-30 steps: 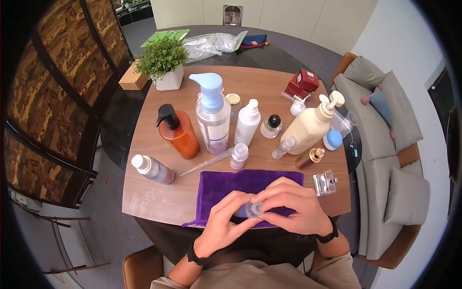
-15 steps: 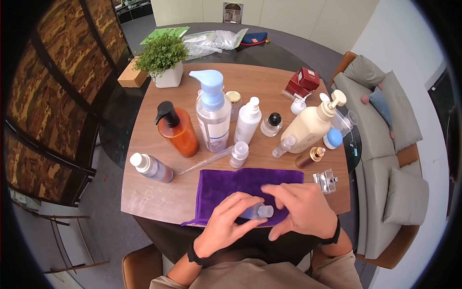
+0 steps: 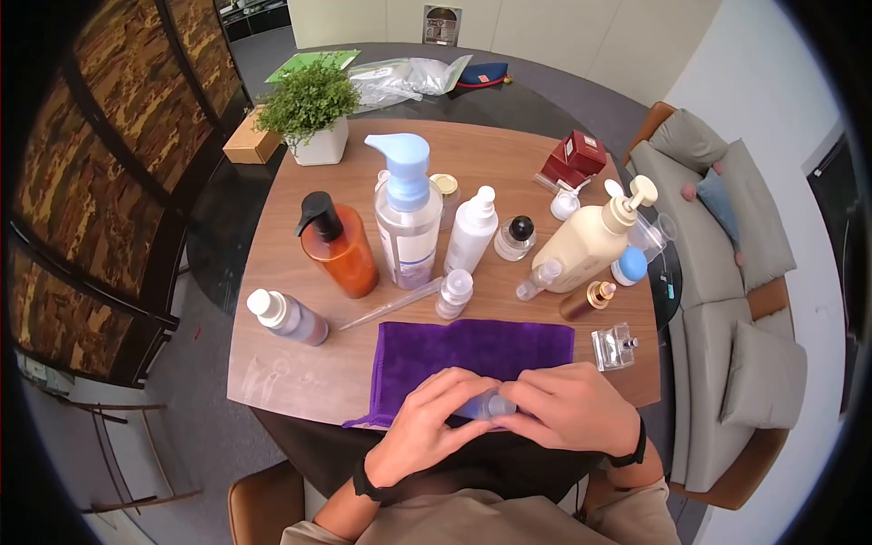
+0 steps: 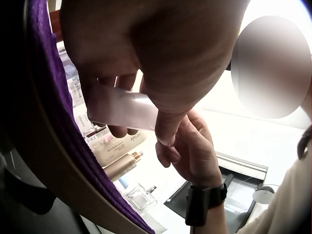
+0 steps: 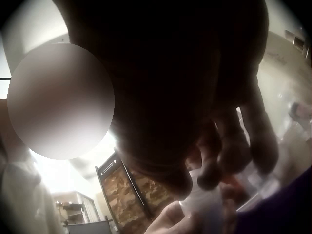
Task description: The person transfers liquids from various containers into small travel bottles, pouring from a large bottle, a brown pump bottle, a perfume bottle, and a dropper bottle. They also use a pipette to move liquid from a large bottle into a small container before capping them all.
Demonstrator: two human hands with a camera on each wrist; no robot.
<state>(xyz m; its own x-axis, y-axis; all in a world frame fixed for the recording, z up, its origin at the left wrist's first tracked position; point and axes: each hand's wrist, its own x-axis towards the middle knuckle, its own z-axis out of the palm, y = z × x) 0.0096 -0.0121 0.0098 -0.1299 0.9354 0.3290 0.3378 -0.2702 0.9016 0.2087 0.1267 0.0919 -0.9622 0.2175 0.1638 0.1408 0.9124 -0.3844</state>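
Over the near part of a purple cloth (image 3: 472, 350), my left hand (image 3: 420, 420) grips a small translucent bottle (image 3: 476, 405) round its body. The bottle lies tilted, its capped end toward the right. Thumb and fingers of my right hand (image 3: 574, 409) pinch that end. In the left wrist view the pale bottle (image 4: 124, 108) runs between left thumb and fingers, with the right hand (image 4: 195, 151) at its far end. The right wrist view is dark, but the bottle (image 5: 200, 197) shows below the right fingertips.
Beyond the cloth stand a small clear bottle (image 3: 454, 294), an orange pump bottle (image 3: 341, 254), a tall blue-topped pump bottle (image 3: 409, 227) and a cream pump bottle (image 3: 586, 245). A dropper (image 3: 391, 304) lies left of the small clear bottle. At right sits a square glass bottle (image 3: 614, 348).
Half a second ago my right hand was off the bottle with its fingers spread; now it is back pinching the capped end. The left hand keeps its grip.
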